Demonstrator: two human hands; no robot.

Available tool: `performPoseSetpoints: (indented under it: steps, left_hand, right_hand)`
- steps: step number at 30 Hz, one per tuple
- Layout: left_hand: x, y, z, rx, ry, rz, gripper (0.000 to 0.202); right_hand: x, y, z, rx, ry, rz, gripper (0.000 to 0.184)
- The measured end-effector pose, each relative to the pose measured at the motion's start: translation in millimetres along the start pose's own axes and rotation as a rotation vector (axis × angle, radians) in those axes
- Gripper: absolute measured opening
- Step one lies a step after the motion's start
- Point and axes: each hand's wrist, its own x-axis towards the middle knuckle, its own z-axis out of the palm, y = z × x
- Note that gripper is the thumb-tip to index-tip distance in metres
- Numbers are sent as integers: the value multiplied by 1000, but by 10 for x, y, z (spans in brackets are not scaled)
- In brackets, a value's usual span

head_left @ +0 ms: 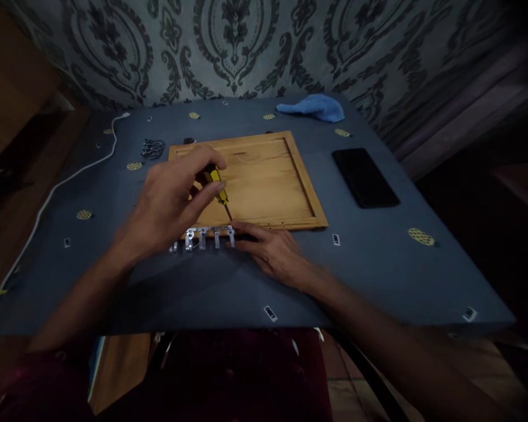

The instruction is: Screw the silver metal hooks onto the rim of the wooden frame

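Observation:
My left hand (171,193) is closed round the yellow handle of a screwdriver (218,183), its shaft tilted down to the near edge of a framed wooden panel (259,181). Along that edge sits a row of silver metal hooks (202,237), and the screwdriver's tip is at the rightmost one. My right hand (273,252) grips the right end of the hook row, forefinger above by the tip and another finger lower. Whether the tip sits in a screw is too small to tell. My left hand covers the panel's left part.
A small heap of dark metal hooks (152,148) lies left of the panel. A black phone (365,177) rests on the right, a blue cloth (313,108) at the back. A white cable (57,186) runs down the left side of the blue-covered table (369,275).

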Motion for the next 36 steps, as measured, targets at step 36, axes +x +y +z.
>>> performPoseSetpoints:
  steps: [36]
  left_hand:
    - [-346, -236, 434, 5, -511, -31, 62]
  right_hand:
    - [34, -31, -35, 6, -18, -11, 32]
